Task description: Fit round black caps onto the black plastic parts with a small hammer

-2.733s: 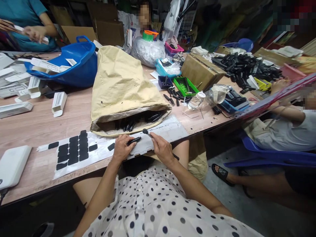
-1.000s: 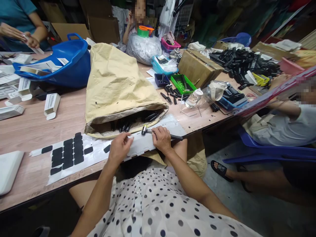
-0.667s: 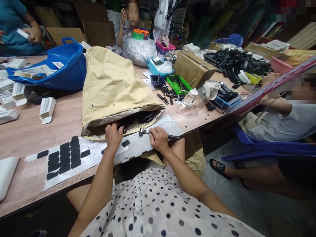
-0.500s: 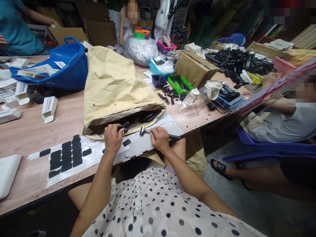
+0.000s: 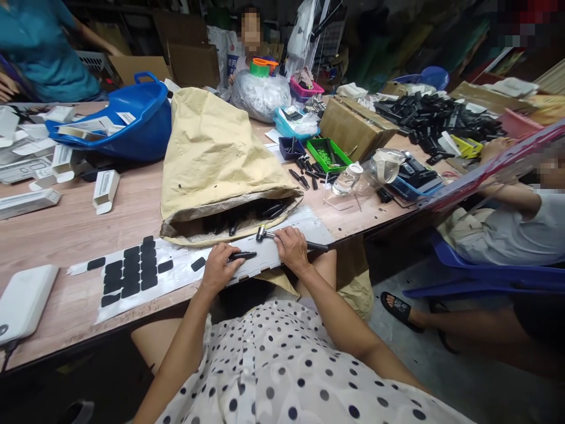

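Observation:
My left hand (image 5: 219, 268) is closed on a slim black pen-shaped piece (image 5: 242, 255), which lies level over a pale grey board (image 5: 265, 257) at the table's front edge. In my right hand (image 5: 292, 247) is a small hammer (image 5: 261, 234) with a shiny metal head; its black handle sticks out to the right. Just beyond both hands, a yellowish sack (image 5: 212, 153) lies with its mouth towards me, and several similar black pieces (image 5: 271, 210) show inside. Left of my left hand, a sheet bears several black rounded patches (image 5: 131, 271).
A blue basin (image 5: 145, 126) with small white boxes stands at the back left. A white box-like device (image 5: 27, 303) lies at the near left. Beyond the sack's right side are a green tray (image 5: 348, 162), a clear jar (image 5: 347, 179) and a cardboard box (image 5: 353, 126). Other people sit around the table.
My left hand has come away from the sack's mouth towards me, and the black piece in it now lies level over the board. My right hand still holds the hammer. The view has shifted slightly.

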Demonstrator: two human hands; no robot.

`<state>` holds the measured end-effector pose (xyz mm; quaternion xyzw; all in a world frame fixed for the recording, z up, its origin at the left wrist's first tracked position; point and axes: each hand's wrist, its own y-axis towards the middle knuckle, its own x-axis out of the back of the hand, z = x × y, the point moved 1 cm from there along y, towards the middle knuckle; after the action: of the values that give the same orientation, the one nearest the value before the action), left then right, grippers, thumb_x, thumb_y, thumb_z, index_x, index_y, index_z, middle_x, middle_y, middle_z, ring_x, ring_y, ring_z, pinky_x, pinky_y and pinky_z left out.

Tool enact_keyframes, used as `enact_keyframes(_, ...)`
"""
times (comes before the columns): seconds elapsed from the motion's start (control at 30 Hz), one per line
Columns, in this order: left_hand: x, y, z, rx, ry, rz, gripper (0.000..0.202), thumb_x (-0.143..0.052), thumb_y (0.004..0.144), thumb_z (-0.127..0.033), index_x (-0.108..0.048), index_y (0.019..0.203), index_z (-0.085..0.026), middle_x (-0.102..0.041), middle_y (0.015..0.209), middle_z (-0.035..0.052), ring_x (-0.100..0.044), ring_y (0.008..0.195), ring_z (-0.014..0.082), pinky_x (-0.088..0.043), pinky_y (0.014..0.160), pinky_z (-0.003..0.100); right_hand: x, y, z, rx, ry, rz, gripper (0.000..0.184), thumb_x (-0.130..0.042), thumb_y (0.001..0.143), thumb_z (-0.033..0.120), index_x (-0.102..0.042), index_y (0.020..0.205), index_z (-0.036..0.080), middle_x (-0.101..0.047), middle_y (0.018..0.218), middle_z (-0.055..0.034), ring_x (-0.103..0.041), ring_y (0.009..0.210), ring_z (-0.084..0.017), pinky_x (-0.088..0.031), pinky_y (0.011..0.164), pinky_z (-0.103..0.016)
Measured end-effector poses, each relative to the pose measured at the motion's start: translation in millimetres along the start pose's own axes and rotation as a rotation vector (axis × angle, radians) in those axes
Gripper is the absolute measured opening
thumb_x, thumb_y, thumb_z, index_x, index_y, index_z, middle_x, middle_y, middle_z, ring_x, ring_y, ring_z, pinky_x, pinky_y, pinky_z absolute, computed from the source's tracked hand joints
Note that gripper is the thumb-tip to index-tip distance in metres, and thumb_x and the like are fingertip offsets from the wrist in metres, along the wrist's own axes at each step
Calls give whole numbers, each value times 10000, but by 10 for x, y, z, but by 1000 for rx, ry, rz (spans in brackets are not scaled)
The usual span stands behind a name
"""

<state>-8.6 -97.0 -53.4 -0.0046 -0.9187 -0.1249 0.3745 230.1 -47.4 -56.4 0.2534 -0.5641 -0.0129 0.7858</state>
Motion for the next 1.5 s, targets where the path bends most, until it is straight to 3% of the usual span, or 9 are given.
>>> enact_keyframes(0.17, -12, -7, 2, 35, -29, -12, 153, -685, 840, -341, -738, 949, -246, -666, 881, 42, -600, 891, 237, -508, 802, 361, 140, -56, 106, 17, 91, -10, 231, -468, 998, 229, -691, 1053, 214, -641, 963, -77, -550, 885, -222, -440, 790, -322)
enact_keyframes(0.37, -39, -21, 25, 23, -36, -47, 144, -696, 841, -345, -751, 937, -252, -668, 843, 33, -600, 856, 223, -503, 793, 351, 280, -281, 428, 45, 227, 20, 288, -395, 1022, 218, -669, 1110, 232, -633, 973, -58, -626, 890, -179, -513, 773, -260)
enact_keyframes(0.7, -34, 0, -17, 52, -60, -35, 29, -704, 808, -256, -728, 812, -239, -621, 772, 13, -567, 797, 206, -482, 763, 337, 306, -379, 733, 146, 190, 78, 351, -399, 1035, 213, -637, 1292, 238, -655, 947, -53, -648, 790, -148, -504, 678, -208)
enact_keyframes(0.8, -32, 7, -32, 58, -72, -27, 37, -695, 803, -237, -732, 803, -245, -613, 761, 10, -564, 796, 205, -481, 765, 339, 289, -384, 732, 159, 147, 90, 326, -441, 1028, 222, -656, 1273, 241, -645, 909, -43, -635, 744, -137, -472, 621, -197)
enact_keyframes(1.27, -50, 2, -5, 61, -66, -39, 105, -719, 783, -262, -761, 876, -239, -645, 800, 20, -590, 812, 207, -501, 783, 344, 314, -361, 599, 53, 144, 51, 356, -396, 1040, 231, -668, 1268, 252, -664, 954, -56, -643, 781, -155, -488, 661, -221)
enact_keyframes(1.5, -48, -14, -31, 30, 5, -62, 115, -722, 793, -298, -748, 889, -240, -632, 798, 17, -581, 812, 211, -496, 773, 337, 282, -131, 205, 1, 21, -20, 341, -409, 1031, 223, -689, 1226, 243, -649, 954, -72, -597, 805, -187, -446, 688, -269)
